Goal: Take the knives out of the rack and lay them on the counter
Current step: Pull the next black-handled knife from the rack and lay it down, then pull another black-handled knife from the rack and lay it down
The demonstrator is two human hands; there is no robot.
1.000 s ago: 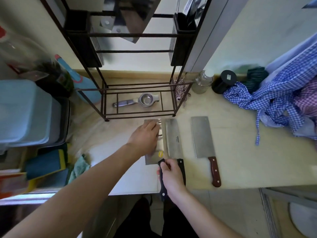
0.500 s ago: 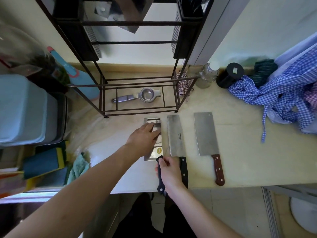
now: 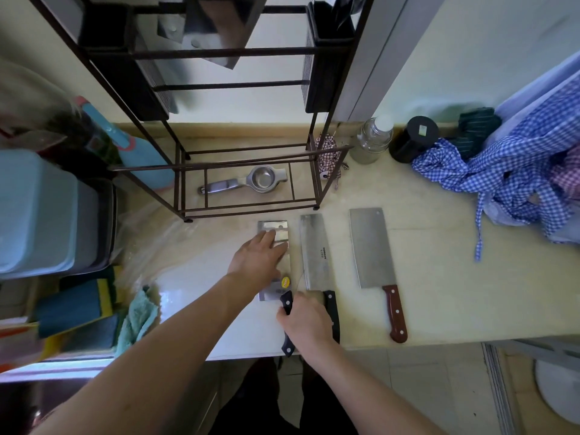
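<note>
Three cleavers lie side by side on the pale counter (image 3: 439,293) in front of the dark metal rack (image 3: 238,51). The leftmost cleaver (image 3: 281,229) has a shiny blade with a yellow sticker and a black handle. My left hand (image 3: 257,262) rests flat on its blade, fingers spread. My right hand (image 3: 306,321) is closed around its black handle at the counter's front edge. Beside it lie a black-handled cleaver (image 3: 314,252) and a red-handled cleaver (image 3: 370,246). High in the rack, a blurred metal blade (image 3: 216,29) is visible.
A metal squeezer (image 3: 248,182) lies inside the rack's base. A glass jar (image 3: 372,139), a black jar (image 3: 414,139) and checked cloths (image 3: 518,174) sit at the back right. A blue bin (image 3: 40,211), sponges and a green rag (image 3: 138,318) crowd the left.
The leftmost cleaver has gone from slightly raised to lying flat beside the others. Both hands stay on it. The camera has tilted, shifting the scene a little.
</note>
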